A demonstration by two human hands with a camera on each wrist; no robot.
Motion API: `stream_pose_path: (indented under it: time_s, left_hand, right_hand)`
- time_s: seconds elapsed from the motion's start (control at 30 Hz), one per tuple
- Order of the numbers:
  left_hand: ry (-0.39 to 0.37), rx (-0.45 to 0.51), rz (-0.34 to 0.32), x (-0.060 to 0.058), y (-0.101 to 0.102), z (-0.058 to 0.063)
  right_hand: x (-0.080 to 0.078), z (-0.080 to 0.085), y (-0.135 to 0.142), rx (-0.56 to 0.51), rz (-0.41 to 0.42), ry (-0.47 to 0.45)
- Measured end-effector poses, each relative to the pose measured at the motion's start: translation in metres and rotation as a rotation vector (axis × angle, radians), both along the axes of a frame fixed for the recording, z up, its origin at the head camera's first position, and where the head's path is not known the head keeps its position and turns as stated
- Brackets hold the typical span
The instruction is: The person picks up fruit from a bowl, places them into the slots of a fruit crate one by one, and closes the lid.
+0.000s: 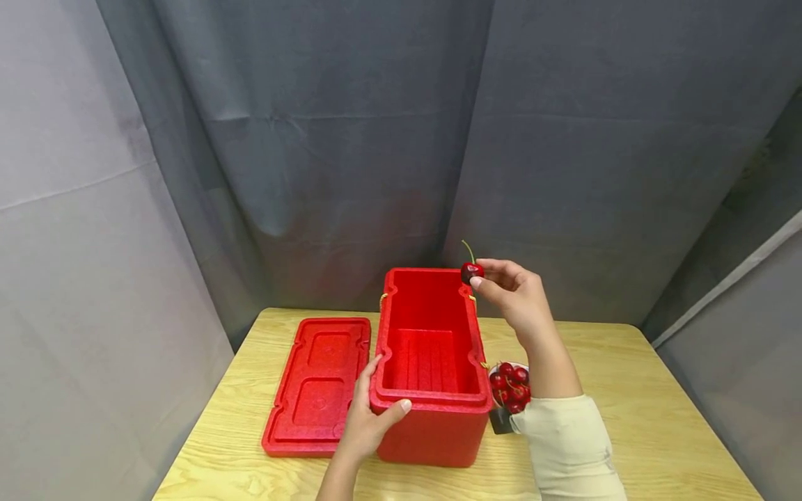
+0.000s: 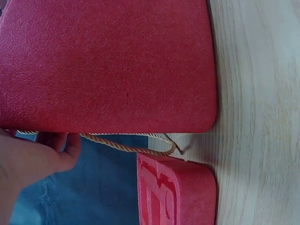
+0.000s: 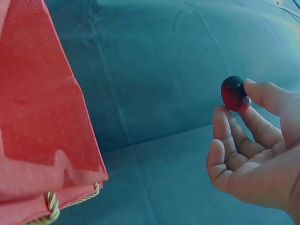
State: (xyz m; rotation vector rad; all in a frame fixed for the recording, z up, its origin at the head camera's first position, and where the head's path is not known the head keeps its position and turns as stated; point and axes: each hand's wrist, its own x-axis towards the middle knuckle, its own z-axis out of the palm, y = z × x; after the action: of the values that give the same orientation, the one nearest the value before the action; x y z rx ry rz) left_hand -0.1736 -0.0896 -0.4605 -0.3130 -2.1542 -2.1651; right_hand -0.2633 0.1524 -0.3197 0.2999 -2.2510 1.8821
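Note:
A red foam box [image 1: 432, 435] stands without its lid on the wooden table, and its bare inside floor shows. My left hand [image 1: 366, 421] grips the box's near left corner, thumb on the front rim and fingers along the side. In the left wrist view those fingers [image 2: 71, 147] lie beside a yellow rope [image 2: 122, 146] on the box. My right hand [image 1: 516, 292] is raised by the far right rim and pinches a dark red cherry [image 1: 473, 272] with a green stem pointing up. The right wrist view shows the cherry [image 3: 235, 93] between thumb and fingertips.
The red lid [image 1: 322, 383] lies flat left of the box. Right of the box, several cherries [image 1: 510, 383] fill a small bowl, partly behind the right forearm. A dark flat piece [image 1: 500, 421] sits below the bowl. Grey curtains [image 1: 326, 139] enclose the table [image 1: 633, 417].

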Motion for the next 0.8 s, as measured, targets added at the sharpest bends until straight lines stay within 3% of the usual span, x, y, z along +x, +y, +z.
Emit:
stream_pose_path:
  time_s: [0.4, 0.8]
  left_hand:
    - [-0.013, 0.025, -0.013, -0.005, -0.001, -0.005]
    - [-0.007, 0.01, -0.015, -0.007, 0.003, -0.003]
  right_hand:
    - [-0.038, -0.005, -0.016, -0.013, 0.099, -0.138]
    - [-0.065, -0.02, -0.028, 0.148, 0.174, -0.313]
